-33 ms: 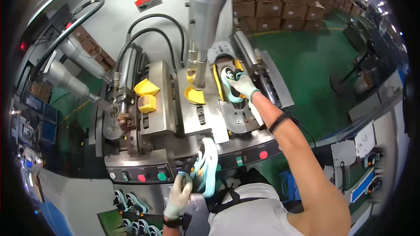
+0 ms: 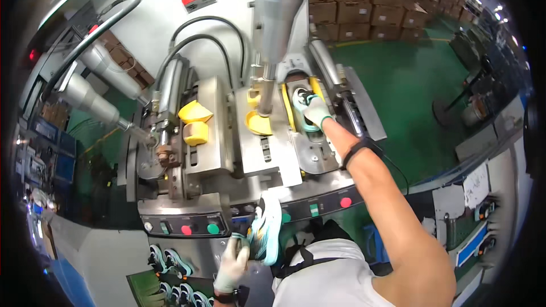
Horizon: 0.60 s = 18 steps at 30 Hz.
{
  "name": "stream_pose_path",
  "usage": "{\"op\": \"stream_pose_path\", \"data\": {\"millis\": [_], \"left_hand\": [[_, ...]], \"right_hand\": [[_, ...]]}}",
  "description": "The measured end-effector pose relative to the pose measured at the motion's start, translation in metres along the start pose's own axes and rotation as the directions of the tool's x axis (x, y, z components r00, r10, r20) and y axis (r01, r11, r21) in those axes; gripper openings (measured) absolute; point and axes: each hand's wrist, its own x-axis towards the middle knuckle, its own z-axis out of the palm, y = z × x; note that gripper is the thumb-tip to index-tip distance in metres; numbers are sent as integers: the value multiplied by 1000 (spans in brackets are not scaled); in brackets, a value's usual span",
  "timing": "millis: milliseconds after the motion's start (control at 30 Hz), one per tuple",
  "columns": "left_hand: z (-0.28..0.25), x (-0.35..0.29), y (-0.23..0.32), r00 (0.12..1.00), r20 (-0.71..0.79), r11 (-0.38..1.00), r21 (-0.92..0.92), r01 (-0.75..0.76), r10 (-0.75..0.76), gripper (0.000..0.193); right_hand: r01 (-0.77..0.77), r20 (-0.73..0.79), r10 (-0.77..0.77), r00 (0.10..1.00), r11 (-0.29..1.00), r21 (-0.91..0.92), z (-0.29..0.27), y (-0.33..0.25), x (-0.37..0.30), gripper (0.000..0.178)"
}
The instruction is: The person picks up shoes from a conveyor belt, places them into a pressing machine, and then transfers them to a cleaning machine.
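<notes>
My right hand [image 2: 316, 111], in a pale work glove, is closed around a teal, white and black sneaker [image 2: 300, 99]. That shoe lies in the right-hand station of a metal press [image 2: 319, 159], between yellow side pads [image 2: 289, 108], and my hand covers much of it. Low in front of the machine, my gloved left hand [image 2: 232, 262] grips a second sneaker [image 2: 266, 228] near its dark opening. Its pale sole edge faces right; motion smears it a little.
Yellow pads [image 2: 196, 133] sit at the left station, more [image 2: 259, 123] at the middle one under a thick metal cylinder [image 2: 281, 17]. A button panel [image 2: 185, 225] runs along the front. More sneakers [image 2: 177, 264] rest on a rack below left. Cartons [image 2: 352, 11] stand behind.
The whole view has shifted slightly. My right hand covers more of the shoe in the press. The sneaker in my left hand sits a little lower.
</notes>
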Motion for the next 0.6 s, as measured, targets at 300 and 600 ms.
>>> {"op": "stream_pose_path", "data": {"millis": [300, 600], "left_hand": [[17, -166, -190, 680, -666, 944, -121, 308, -307, 35], [60, -151, -308, 373, -876, 909, -150, 388, -304, 38]], "right_hand": [[175, -127, -183, 975, 982, -75, 90, -3, 34, 39], [668, -173, -649, 741, 738, 95, 39, -47, -163, 64]]}}
